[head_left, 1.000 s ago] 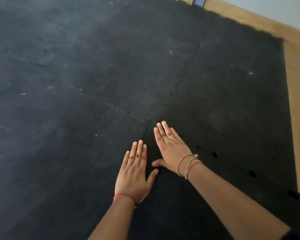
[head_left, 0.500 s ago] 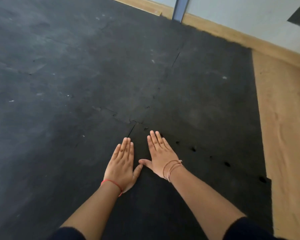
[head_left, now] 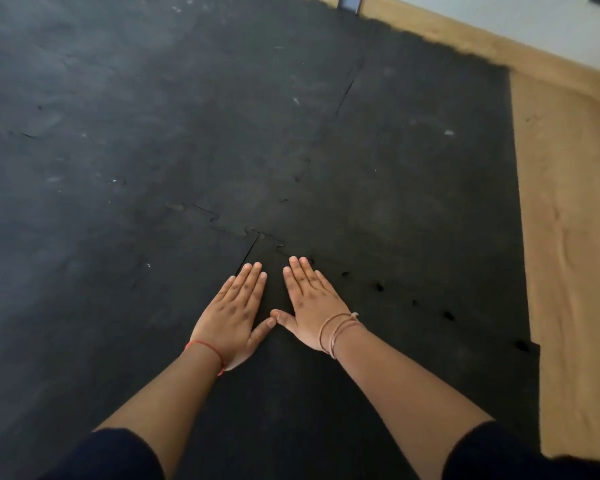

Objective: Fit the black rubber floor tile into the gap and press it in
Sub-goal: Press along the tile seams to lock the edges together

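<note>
The black rubber floor tile (head_left: 413,368) lies flat in the lower middle of the view, its jigsaw edges meeting the neighbouring black tiles. My left hand (head_left: 231,315) rests palm down with fingers together, across the seam (head_left: 248,251) at the tile's left edge. My right hand (head_left: 310,304) lies palm down on the tile's far left corner. The two thumb tips touch. Small dark gaps (head_left: 380,286) show along the tile's far seam to the right of my right hand. Neither hand holds anything.
Interlocked black tiles (head_left: 153,133) cover the floor to the left and ahead. Bare wooden floor (head_left: 568,237) runs along the right side. A pale wall with a wooden skirting (head_left: 499,46) crosses the top right.
Both hands have stayed flat at the tile's corner, and they have drawn closer so the thumbs meet. The camera has pulled back and shifted, showing more of my arms.
</note>
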`<state>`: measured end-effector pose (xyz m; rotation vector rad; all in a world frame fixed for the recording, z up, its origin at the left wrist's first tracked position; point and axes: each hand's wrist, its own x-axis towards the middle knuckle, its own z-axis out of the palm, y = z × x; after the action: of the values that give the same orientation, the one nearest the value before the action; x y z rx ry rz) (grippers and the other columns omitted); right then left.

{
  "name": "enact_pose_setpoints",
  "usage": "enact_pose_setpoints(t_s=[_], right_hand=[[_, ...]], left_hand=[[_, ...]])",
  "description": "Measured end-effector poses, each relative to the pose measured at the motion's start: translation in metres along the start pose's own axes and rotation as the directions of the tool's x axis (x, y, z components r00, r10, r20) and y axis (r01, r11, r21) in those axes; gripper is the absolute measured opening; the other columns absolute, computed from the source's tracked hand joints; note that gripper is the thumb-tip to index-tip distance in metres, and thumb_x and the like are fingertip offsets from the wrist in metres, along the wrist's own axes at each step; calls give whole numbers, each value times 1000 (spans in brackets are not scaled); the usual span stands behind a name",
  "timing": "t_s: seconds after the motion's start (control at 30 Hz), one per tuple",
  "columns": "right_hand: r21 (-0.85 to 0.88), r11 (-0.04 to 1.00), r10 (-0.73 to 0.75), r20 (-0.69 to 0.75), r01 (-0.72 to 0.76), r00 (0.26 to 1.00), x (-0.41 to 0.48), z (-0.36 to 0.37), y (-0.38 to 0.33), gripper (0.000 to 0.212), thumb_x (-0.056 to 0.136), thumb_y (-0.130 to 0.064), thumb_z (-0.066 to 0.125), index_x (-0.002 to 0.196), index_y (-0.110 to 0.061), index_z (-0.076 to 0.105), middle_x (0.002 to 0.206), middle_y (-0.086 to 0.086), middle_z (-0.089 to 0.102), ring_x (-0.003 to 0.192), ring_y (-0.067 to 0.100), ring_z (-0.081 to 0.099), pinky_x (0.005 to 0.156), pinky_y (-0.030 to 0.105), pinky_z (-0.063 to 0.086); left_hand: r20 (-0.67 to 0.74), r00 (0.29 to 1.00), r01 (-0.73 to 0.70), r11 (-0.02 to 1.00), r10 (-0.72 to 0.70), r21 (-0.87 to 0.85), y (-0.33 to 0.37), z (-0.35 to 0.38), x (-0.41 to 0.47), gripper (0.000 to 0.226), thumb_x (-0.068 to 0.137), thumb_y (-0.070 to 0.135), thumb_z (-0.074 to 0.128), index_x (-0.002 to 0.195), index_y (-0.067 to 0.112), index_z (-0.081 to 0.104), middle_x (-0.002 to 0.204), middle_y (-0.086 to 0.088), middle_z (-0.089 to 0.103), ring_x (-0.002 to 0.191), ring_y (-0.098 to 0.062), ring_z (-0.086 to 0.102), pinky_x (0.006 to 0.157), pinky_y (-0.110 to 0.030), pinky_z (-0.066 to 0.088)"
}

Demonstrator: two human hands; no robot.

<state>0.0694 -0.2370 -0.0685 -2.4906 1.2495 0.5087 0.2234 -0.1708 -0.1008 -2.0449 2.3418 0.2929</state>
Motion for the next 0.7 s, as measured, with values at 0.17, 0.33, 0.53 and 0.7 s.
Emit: enact_pose_setpoints(t_s=[0.17,0.33,0.53,0.7], right_hand=[[85,993,78,29,-80,997,-8,-6,-1,86,91,-53,36,147,-7,-10,157,10,-18,144,22,-15,117,34,-2],[-21,983,185,178,-184,966,-19,-14,20,113,77,-67,49,145,-3,-14,155,15,-19,144,27,-16,117,37,-1],[-41,980,197,257,-193,946,-7,-18,20,115,76,-66,52,144,-2,-16,154,17,-21,143,29,-17,117,39,0],[24,984,169,186,-176,968,-8,-16,23,111,78,-67,49,145,-5,-13,155,13,-19,144,27,-16,117,38,0]], left_hand=[[194,972,140,989,-129,-41,24,-16,11,74,92,48,19,142,6,-13,151,-11,-21,137,-19,-21,111,-31,-11],[322,941,162,972,-100,-172,16,-28,36,93,82,41,48,143,12,-16,150,-5,-26,136,-15,-26,112,-33,-10],[347,930,194,966,-125,-173,21,-26,41,96,81,44,46,141,13,-22,147,-3,-33,132,-15,-32,110,-35,-13],[368,918,216,965,-148,-151,20,-32,45,95,82,45,47,142,13,-20,148,-4,-32,134,-16,-30,110,-35,-11]])
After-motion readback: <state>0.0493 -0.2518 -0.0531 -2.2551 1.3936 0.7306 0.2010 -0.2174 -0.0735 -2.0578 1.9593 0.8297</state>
